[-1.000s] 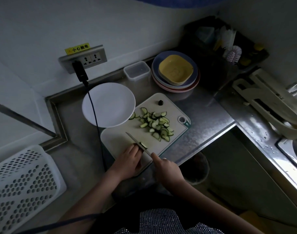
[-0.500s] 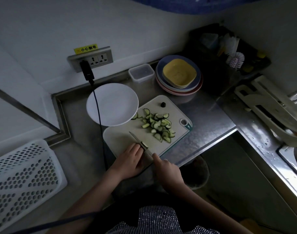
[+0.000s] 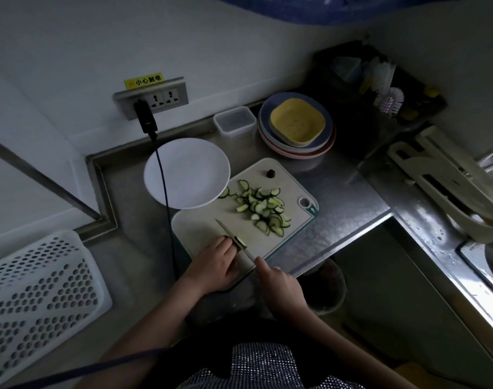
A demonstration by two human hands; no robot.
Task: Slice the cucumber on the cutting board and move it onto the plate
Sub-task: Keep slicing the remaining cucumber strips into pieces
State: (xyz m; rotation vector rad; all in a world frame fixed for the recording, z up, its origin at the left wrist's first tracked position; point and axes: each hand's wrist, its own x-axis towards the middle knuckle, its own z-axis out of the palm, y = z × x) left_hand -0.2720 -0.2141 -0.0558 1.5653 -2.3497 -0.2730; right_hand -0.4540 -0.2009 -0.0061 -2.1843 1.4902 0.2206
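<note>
A pale cutting board (image 3: 203, 224) lies on the steel counter. On its far right half sits a pile of cucumber slices (image 3: 263, 207). A dark cucumber end (image 3: 271, 173) lies alone near the board's far edge. My left hand (image 3: 214, 265) pins a short cucumber stub (image 3: 241, 242) at the board's near edge. My right hand (image 3: 279, 287) grips a knife (image 3: 234, 238) whose blade rests across the stub, tip pointing far left. An empty white plate (image 3: 195, 172) stands just beyond the board's far left corner.
A black cable (image 3: 165, 197) runs from the wall socket (image 3: 152, 98) across the plate's left part. Stacked plates with a yellow dish (image 3: 297, 123) and a clear tub (image 3: 234, 120) stand behind. A white perforated basket (image 3: 37, 290) sits left; a sink edge (image 3: 447, 259) lies right.
The view has shifted slightly. Both hands stay at the board's near edge with the knife on the stub, which looks a little shorter.
</note>
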